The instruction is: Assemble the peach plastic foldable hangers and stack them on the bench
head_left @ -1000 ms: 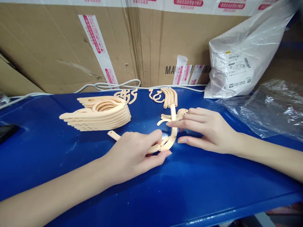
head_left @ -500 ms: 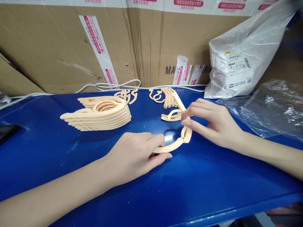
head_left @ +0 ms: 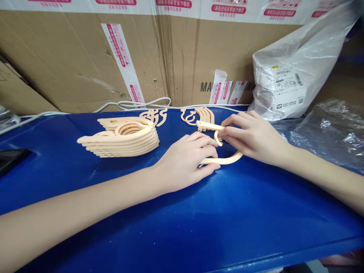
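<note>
Between my two hands is a beige plastic folding hanger (head_left: 227, 160), raised just over the blue table. My left hand (head_left: 189, 161) pinches one curved arm of it between thumb and fingers. The other arm points left from the fingers of my right hand (head_left: 250, 134), which are closed around the hanger near its joint. A small hook curls down beside my right fingertips. Left of my hands stands a neat stack of folded beige hangers (head_left: 122, 142). Behind the held hanger lie several loose curved hanger arms (head_left: 209, 115), partly covered by it.
Loose hooks (head_left: 162, 117) lie at the back of the blue table (head_left: 182, 227). A white cable (head_left: 127, 104) runs along large cardboard boxes (head_left: 85, 57). At the right are a white plastic bag (head_left: 284, 76) and crumpled clear film (head_left: 330, 132). A dark object (head_left: 11, 161) sits far left.
The hanger's upright arm has swung down to the left, folding toward the other arm. My left hand has moved right and away from me, closer to my right hand. The camera view has shifted slightly.
</note>
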`<state>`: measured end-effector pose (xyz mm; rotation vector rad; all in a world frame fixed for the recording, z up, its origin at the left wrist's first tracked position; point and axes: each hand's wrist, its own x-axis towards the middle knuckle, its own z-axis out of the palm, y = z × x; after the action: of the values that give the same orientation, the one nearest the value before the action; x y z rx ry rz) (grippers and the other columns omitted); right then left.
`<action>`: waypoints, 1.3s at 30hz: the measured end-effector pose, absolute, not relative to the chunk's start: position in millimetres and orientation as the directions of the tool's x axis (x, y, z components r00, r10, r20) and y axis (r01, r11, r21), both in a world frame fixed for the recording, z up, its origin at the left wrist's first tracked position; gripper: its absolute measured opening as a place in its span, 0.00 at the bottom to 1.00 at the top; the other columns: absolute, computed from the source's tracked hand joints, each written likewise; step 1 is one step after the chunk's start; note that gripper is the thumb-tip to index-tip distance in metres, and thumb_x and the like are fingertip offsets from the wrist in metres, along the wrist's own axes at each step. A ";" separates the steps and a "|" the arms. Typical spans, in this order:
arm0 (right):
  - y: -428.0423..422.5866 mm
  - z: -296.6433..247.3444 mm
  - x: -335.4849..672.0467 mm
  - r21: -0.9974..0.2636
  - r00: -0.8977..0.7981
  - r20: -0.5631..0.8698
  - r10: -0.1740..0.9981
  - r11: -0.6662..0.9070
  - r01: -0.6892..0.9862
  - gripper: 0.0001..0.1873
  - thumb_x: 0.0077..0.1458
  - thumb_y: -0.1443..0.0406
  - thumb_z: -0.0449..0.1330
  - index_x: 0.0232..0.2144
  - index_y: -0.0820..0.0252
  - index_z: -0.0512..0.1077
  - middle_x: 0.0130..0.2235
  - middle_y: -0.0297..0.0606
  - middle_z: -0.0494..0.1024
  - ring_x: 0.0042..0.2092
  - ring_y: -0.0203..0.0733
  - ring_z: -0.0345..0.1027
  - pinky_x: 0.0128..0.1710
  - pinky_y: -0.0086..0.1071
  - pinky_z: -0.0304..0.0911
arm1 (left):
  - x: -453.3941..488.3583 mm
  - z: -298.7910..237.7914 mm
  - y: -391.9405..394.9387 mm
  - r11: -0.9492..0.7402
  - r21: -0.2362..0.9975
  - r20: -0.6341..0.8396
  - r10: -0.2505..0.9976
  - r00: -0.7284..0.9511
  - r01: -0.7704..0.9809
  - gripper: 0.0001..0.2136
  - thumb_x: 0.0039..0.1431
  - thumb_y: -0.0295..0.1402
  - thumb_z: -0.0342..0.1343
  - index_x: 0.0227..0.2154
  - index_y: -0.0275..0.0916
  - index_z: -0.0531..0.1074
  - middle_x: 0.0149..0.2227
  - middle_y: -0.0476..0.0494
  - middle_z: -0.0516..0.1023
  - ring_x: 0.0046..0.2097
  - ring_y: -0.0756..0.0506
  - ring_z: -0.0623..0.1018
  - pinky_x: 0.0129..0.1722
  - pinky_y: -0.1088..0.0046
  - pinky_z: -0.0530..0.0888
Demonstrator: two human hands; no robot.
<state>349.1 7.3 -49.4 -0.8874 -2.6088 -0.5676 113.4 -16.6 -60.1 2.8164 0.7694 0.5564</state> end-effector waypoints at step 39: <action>16.7 -61.2 350.9 0.040 -0.749 0.301 0.590 0.777 0.628 0.13 0.67 0.67 0.49 0.42 0.59 0.74 0.43 0.42 0.78 0.42 0.43 0.71 0.44 0.39 0.59 | 71.8 -60.0 -68.2 -0.702 -0.270 0.356 0.564 0.745 0.659 0.18 0.66 0.26 0.42 0.49 0.26 0.74 0.44 0.31 0.81 0.41 0.36 0.82 0.36 0.58 0.82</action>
<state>350.9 16.7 -61.2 -0.9454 -2.6983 -0.2010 71.8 -68.2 -60.0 3.2882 1.2038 0.4457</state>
